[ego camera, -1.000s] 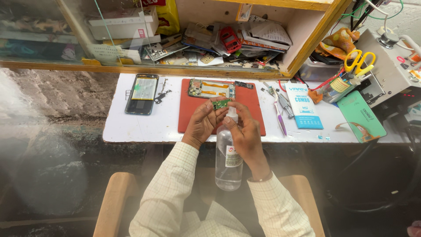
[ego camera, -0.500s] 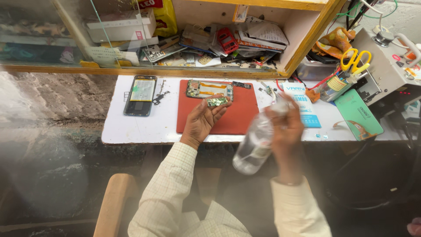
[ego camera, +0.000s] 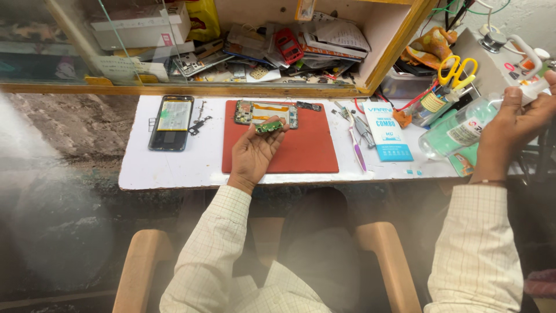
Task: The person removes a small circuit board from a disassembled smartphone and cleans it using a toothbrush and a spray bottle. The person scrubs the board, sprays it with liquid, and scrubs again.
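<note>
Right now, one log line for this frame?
left hand: holds circuit board over red mat | right hand: holds clear bottle at table's right

**Hidden, cut off or unclear**

The right hand (ego camera: 518, 124) covers the neck of the clear plastic spray bottle (ego camera: 463, 130), and the right edge cuts its fingertips. The small green circuit board (ego camera: 269, 126) shows too little detail. A grey haze blurs the near left floor.

Yellow scissors (ego camera: 457, 68), toothbrush (ego camera: 357, 148), opened phone (ego camera: 171, 122)
</note>
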